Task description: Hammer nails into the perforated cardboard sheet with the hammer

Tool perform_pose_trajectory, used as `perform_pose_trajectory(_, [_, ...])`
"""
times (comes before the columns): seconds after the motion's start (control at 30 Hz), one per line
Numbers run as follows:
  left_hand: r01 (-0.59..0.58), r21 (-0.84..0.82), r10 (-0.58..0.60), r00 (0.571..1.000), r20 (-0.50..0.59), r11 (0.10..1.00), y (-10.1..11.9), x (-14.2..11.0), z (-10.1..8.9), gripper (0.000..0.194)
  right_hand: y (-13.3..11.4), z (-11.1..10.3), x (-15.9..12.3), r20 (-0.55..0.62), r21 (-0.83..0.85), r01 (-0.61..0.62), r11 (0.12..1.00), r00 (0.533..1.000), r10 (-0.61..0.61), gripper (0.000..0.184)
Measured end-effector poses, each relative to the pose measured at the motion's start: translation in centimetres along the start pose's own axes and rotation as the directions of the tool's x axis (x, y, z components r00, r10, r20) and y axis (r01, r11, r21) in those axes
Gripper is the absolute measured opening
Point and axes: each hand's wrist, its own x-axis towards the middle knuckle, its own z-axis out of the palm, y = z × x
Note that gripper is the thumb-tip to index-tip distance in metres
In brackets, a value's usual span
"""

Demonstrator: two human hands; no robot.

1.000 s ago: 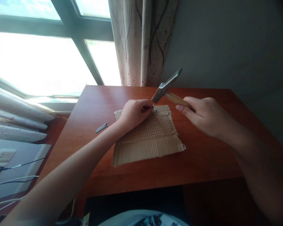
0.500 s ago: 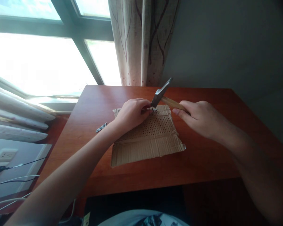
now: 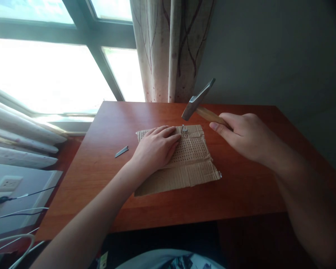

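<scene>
My right hand (image 3: 238, 136) is wrapped round the wooden handle of a hammer (image 3: 197, 100). Its metal head is raised above the far edge of a piece of cardboard (image 3: 176, 179) dotted with rows of small holes. Flat on the cardboard rests my left hand (image 3: 158, 145), fingers stretched out and holding nothing. Just beyond its fingertips a few nails (image 3: 184, 129) stick up near the cardboard's far edge, below the hammer head and apart from it. Several loose nails (image 3: 121, 151) lie together on the table, left of the cardboard.
The reddish wooden table (image 3: 249, 194) bears the cardboard. Behind it hang a patterned curtain (image 3: 159, 56) and a window (image 3: 44, 74). A wall socket (image 3: 8, 185) with a plug and several cables (image 3: 19, 213) is at the lower left, beside the table.
The hammer has risen and moved right, away from the nails. My left hand has drawn back from the nail by the hammer head and now lies flat on the cardboard.
</scene>
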Motion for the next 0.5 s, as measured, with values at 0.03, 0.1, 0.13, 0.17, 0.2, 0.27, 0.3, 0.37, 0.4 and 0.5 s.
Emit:
perform_pose_trajectory(0.03, [0.001,0.007,-0.001,1.000,0.002,1.000,0.0,0.0,0.0,0.034,-0.1,-0.1,0.0,-0.011,0.008,0.000,1.000,1.000,0.000,0.042])
perform_pose_trajectory(0.1, [0.003,0.015,-0.003,1.000,0.001,1.000,0.1,0.1,-0.2,0.034,-0.3,0.2,0.0,-0.008,0.009,0.005,1.000,1.000,-0.005,0.042])
perform_pose_trajectory(0.13, [0.003,0.015,-0.003,1.000,0.001,1.000,0.1,0.1,-0.2,0.034,-0.4,0.4,0.1,0.007,0.004,0.011,1.000,1.000,-0.011,0.041])
perform_pose_trajectory(0.17, [0.002,0.012,-0.002,1.000,0.003,1.000,0.1,0.1,-0.3,0.034,-0.4,0.7,0.1,0.026,-0.003,0.018,1.000,0.999,-0.018,0.040])
perform_pose_trajectory(0.2, [0.001,0.007,-0.001,1.000,0.004,1.000,0.1,0.1,-0.3,0.035,-0.5,1.0,0.1,0.046,-0.010,0.022,1.000,0.999,-0.021,0.040])
perform_pose_trajectory(0.27, [-0.003,-0.001,0.003,1.000,0.010,1.000,0.1,0.1,-0.3,0.035,-0.4,1.4,0.2,0.067,-0.020,0.024,1.000,0.997,-0.022,0.038])
perform_pose_trajectory(0.3, [-0.005,-0.003,0.005,1.000,0.011,1.000,0.1,0.2,-0.3,0.034,-0.4,1.5,0.1,0.067,-0.021,0.023,1.000,0.998,-0.021,0.038])
perform_pose_trajectory(0.37, [-0.006,-0.004,0.006,1.000,0.007,1.000,0.1,0.2,-0.4,0.034,-0.3,1.6,0.1,0.054,-0.017,0.026,1.000,0.998,-0.025,0.037])
perform_pose_trajectory(0.4, [-0.004,-0.005,0.004,1.000,0.006,1.000,0.1,0.2,-0.4,0.034,-0.2,1.6,0.0,0.048,-0.014,0.030,0.999,0.998,-0.029,0.037])
perform_pose_trajectory(0.5, [-0.002,-0.018,0.003,1.000,0.010,1.000,0.0,0.3,-0.4,0.034,-0.2,1.9,0.0,0.065,-0.028,0.021,0.999,0.998,-0.019,0.038])
